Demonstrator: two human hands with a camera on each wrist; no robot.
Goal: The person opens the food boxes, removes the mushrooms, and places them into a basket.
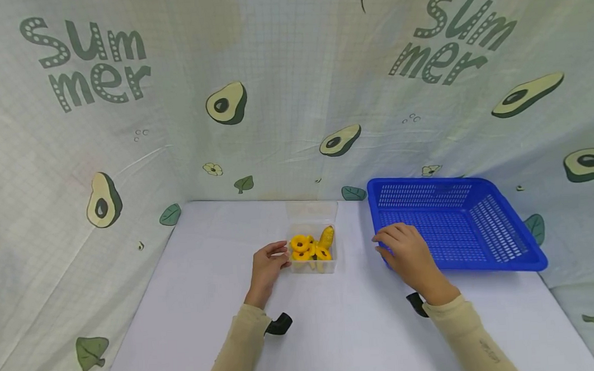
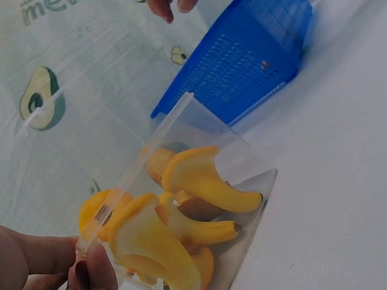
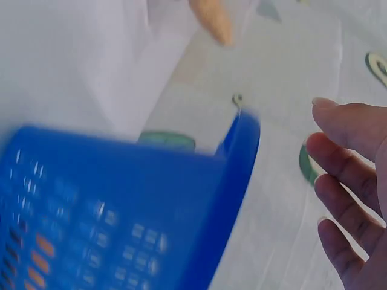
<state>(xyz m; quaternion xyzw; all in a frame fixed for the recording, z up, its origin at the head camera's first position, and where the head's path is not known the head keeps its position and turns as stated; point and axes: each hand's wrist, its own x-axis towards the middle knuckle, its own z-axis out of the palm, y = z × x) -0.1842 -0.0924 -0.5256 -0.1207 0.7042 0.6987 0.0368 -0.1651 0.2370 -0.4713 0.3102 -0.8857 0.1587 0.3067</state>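
My left hand (image 1: 268, 267) pinches the rim of a clear plastic box (image 2: 242, 158) between thumb and fingers at its left side. Inside lie several yellow, curved pieces (image 2: 208, 181) with dark-tipped narrow ends and flared, hollow ends, like toy banana skins. A bumpy yellow piece (image 1: 326, 237) leans at the box's right. My right hand (image 1: 406, 253) hovers by the left front of a blue plastic basket (image 1: 482, 264). In the right wrist view its fingers (image 3: 338, 163) are loosely bent, apart from the basket rim, with nothing between them.
The box's clear lid (image 1: 312, 211) stands open behind it. Orange specks (image 3: 43, 244) show through the basket's slots; what they are is hidden. A white table (image 1: 345, 340) bears everything, with a printed avocado cloth (image 1: 283, 113) hanging behind and at the sides.
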